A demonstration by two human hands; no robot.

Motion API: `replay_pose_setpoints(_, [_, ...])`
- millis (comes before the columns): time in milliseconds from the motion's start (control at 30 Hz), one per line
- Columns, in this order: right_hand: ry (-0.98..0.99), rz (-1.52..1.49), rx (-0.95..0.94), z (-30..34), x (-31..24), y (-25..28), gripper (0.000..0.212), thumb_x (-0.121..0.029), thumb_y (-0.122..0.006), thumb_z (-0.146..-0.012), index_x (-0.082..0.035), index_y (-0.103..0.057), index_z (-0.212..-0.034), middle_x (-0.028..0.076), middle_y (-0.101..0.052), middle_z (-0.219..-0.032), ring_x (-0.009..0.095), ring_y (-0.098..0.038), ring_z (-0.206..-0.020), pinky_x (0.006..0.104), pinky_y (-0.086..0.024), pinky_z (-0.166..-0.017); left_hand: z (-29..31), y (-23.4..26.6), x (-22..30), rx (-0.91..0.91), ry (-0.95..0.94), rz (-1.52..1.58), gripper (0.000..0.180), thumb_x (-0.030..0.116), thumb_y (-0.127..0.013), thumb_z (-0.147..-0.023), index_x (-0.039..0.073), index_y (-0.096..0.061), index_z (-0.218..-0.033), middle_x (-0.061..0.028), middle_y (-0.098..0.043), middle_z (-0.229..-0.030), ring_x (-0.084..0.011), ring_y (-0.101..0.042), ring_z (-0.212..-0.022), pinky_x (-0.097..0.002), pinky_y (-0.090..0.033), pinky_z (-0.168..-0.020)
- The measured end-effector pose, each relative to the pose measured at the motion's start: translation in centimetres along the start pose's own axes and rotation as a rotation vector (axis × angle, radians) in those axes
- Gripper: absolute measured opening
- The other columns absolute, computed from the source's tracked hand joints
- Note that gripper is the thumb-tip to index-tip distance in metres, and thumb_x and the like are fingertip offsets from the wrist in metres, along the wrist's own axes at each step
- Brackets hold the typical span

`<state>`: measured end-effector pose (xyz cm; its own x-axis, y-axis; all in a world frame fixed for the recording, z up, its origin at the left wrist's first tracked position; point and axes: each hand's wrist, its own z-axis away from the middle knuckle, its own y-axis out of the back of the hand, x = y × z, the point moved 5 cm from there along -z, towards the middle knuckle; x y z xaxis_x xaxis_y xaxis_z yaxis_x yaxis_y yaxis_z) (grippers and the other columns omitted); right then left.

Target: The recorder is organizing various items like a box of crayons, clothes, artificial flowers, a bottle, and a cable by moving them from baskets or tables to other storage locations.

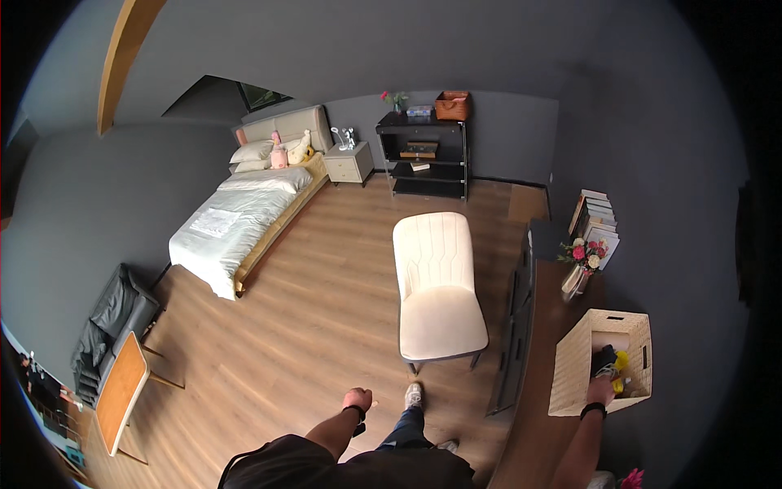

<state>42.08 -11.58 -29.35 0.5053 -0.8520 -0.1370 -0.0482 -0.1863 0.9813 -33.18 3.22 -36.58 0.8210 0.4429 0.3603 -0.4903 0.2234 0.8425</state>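
Note:
My right hand (601,390) reaches down into a cream woven basket (568,371) on the dark wooden cabinet top at my right. Its fingers are against a dark bundle with grey-white parts (604,360), whose kind I cannot make out. They are partly hidden, so whether they grip it does not show. Beside the bundle lie a bright yellow item (621,361) and a pale rolled or folded thing (611,341). Low in front of my body, over the floor, my left hand (358,398) is closed, fingers curled, with nothing visible in it.
Ahead stands a cream padded chair (442,318). Along the cabinet (529,391), a vase of flowers (576,279) and a row of books (596,220) stand past the basket. A bed (236,220), nightstand (349,167) and black shelf (423,155) are farther off; a table (122,391) is left.

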Motion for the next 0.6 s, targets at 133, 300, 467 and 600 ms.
replay_pose_setpoints(133, [0.036,-0.012,-0.028,0.1,-1.3,1.1,0.023,-0.025,-0.062,-0.084,-0.004,-0.067,-0.089,0.018,-0.071,-0.087,0.035,-0.07,-0.083,0.0456,-0.056,-0.073,0.0,0.4,0.1,0.005,0.001,0.013,0.044,0.034,-0.044,-0.085,0.001,-0.07,-0.097,-0.0235,-0.066,-0.106,-0.038,-0.063,-0.103,-0.0458,-0.049,-0.092])
replay_pose_setpoints(300, [0.015,-0.021,-0.028,0.2,-1.4,1.5,0.021,-0.024,-0.062,-0.084,-0.004,-0.068,-0.087,0.018,-0.071,-0.088,0.035,-0.07,-0.085,0.0451,-0.056,-0.074,0.1,0.6,-0.2,-0.024,0.051,0.024,0.043,0.033,-0.047,-0.083,0.001,-0.07,-0.101,-0.0253,-0.064,-0.108,-0.0388,-0.062,-0.105,-0.0445,-0.048,-0.095])
replay_pose_setpoints(467, [0.053,0.0,-0.094,-0.1,-0.8,1.0,0.024,-0.025,-0.057,-0.088,-0.005,-0.069,-0.091,0.019,-0.071,-0.092,0.035,-0.069,-0.088,0.0444,-0.056,-0.076,-0.4,0.1,-1.6,-0.012,0.032,0.018,0.044,0.034,-0.047,-0.083,0.001,-0.07,-0.1,-0.0249,-0.064,-0.108,-0.0391,-0.061,-0.105,-0.0449,-0.048,-0.094])
replay_pose_setpoints(600, [0.118,0.03,-0.206,-1.0,0.1,-0.7,0.029,-0.028,-0.054,-0.09,-0.003,-0.068,-0.092,0.021,-0.069,-0.097,0.037,-0.068,-0.091,0.0471,-0.055,-0.077,-0.3,0.6,-2.1,0.005,0.056,0.045,0.045,0.035,-0.045,-0.084,0.001,-0.069,-0.101,-0.0241,-0.064,-0.11,-0.0393,-0.062,-0.104,-0.0455,-0.048,-0.094])
